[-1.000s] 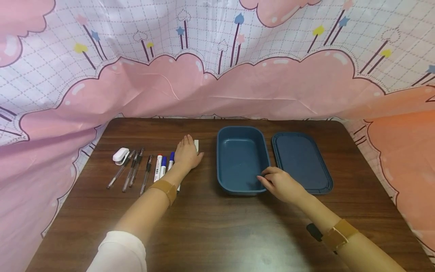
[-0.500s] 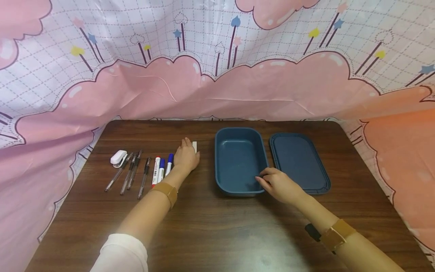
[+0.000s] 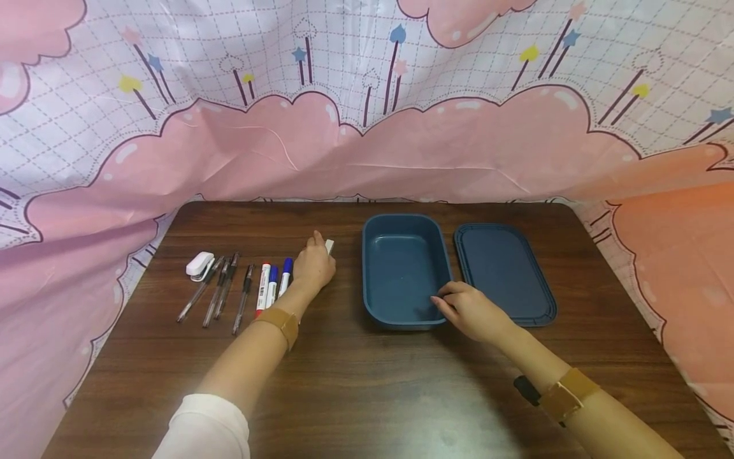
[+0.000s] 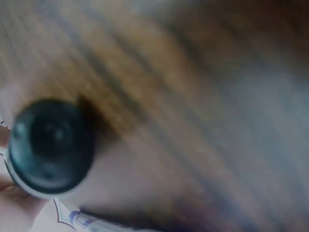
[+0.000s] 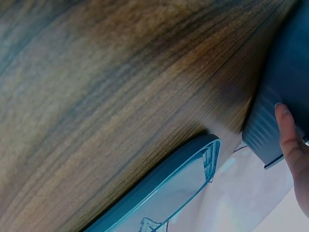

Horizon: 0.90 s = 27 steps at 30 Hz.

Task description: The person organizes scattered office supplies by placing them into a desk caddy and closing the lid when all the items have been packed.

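My left hand [image 3: 312, 268] lies on the table just right of a row of pens and markers, fingers curled round a white item [image 3: 329, 246] of which only the far tip shows. My right hand [image 3: 467, 311] holds the near right corner of an open dark blue box [image 3: 367, 274], fingers curled over its rim. In the right wrist view a finger [image 5: 292, 145] lies against the box's ribbed outer wall [image 5: 285, 96]. The left wrist view is blurred and shows a dark round thing [image 4: 50, 145] with a pale rim close to the palm.
The box's blue lid [image 3: 504, 274] lies flat to the right of the box, seen also as the lid [image 5: 169, 193] in the right wrist view. A white stapler [image 3: 199, 264], several clear pens [image 3: 220, 290] and three markers [image 3: 271, 284] lie at the left. A pink patterned cloth [image 3: 367, 146] hangs behind the brown table [image 3: 367, 382].
My left hand has gone from lying flat with its thumb spread to curling round the white item. A white strip seen by the wrist no longer shows. The right hand has stayed on the box.
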Each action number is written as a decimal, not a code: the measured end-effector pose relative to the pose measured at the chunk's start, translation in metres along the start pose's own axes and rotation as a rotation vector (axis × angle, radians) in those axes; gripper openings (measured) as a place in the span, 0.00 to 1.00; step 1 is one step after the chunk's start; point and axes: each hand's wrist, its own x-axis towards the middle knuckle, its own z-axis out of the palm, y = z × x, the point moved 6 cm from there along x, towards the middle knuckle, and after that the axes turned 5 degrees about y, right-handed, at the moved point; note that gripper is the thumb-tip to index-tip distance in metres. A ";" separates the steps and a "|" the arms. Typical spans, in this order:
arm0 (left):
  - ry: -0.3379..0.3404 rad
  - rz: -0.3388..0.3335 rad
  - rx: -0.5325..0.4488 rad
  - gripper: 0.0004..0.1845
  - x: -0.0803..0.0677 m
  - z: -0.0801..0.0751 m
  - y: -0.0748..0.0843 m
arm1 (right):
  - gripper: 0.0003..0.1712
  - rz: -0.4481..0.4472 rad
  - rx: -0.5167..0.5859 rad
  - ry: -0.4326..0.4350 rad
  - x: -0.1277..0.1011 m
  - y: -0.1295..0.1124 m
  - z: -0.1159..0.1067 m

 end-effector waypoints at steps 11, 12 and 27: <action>0.049 0.069 -0.061 0.38 0.002 -0.007 0.006 | 0.10 -0.016 -0.007 0.017 0.001 0.000 0.001; 0.054 0.077 -0.066 0.38 0.001 -0.009 0.008 | 0.10 -0.017 -0.007 0.020 0.001 0.000 0.002; 0.129 0.275 -0.260 0.36 -0.011 -0.051 0.081 | 0.10 -0.024 -0.017 0.011 0.002 0.000 0.001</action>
